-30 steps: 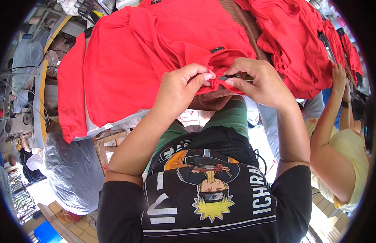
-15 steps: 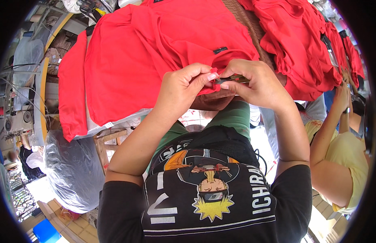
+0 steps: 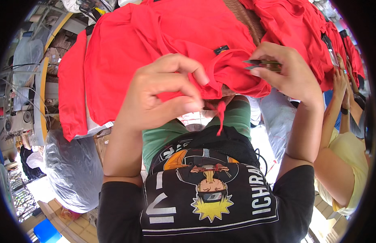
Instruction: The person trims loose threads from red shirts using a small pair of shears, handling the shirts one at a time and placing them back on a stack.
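Note:
My right hand (image 3: 291, 73) grips small thread snips (image 3: 254, 62), their two dark blades pointing left and slightly apart. Beneath the blades lies the rumpled edge of a red garment (image 3: 123, 69), with a small black label (image 3: 221, 50) sewn near its neck opening. My left hand (image 3: 159, 91) hovers over the garment's near edge, thumb and fingers spread with nothing between them. Just right of that thumb, a thin red scrap of thread or cloth (image 3: 220, 117) hangs in the air above my lap, blurred.
More red garments (image 3: 293, 36) are heaped at the right, over a brown padded surface (image 3: 244, 18). A co-worker's hands (image 3: 340, 83) touch that heap. Plastic-wrapped bundles (image 3: 74, 170) stand at the lower left, near a sewing machine (image 3: 21, 119).
My hands have parted from the pinched garment edge. The left has opened and come nearer; the right has moved right with the snips. A red scrap now drops loose below them.

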{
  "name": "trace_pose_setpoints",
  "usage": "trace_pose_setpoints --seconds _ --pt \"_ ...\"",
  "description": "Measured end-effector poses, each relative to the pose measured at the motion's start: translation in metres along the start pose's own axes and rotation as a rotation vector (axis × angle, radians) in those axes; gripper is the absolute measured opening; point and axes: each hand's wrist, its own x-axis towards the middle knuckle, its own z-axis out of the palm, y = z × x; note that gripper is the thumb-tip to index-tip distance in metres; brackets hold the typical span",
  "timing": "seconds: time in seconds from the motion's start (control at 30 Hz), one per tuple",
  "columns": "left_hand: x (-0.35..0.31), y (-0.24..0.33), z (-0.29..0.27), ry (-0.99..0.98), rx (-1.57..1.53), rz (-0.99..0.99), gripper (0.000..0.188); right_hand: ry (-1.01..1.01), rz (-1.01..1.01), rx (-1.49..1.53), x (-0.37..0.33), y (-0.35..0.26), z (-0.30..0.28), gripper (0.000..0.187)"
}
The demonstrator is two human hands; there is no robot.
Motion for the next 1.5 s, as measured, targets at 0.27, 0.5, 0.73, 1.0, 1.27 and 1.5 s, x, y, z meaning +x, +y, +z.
trace_pose_setpoints --seconds 0.27,0.5,0.73,1.0,1.27,1.5 --pt "-0.021 -0.016 0.003 0.005 0.219 -0.199 0.021 -0.161 0.177 0.179 0.005 0.011 0.045 0.03" --pt "-0.029 -0.05 0.032 -0.115 0.456 -0.199 0.025 -0.223 0.269 0.477 0.014 0.031 0.101 0.018" --pt "-0.026 -0.04 0.034 -0.063 0.31 -0.235 0.013 0.175 0.251 0.764 0.017 0.028 0.09 0.014" --pt "-0.034 0.0 0.021 -0.553 0.319 -0.398 0.025 0.341 0.338 0.87 0.017 0.017 0.088 0.012" --pt "-0.015 0.005 0.036 0.082 0.586 -0.223 0.028 0.32 0.301 0.856 0.016 0.006 0.088 0.013" --pt "-0.014 -0.021 0.055 0.255 0.536 -0.339 0.031 0.333 0.231 0.911 0.014 0.012 0.095 0.012"
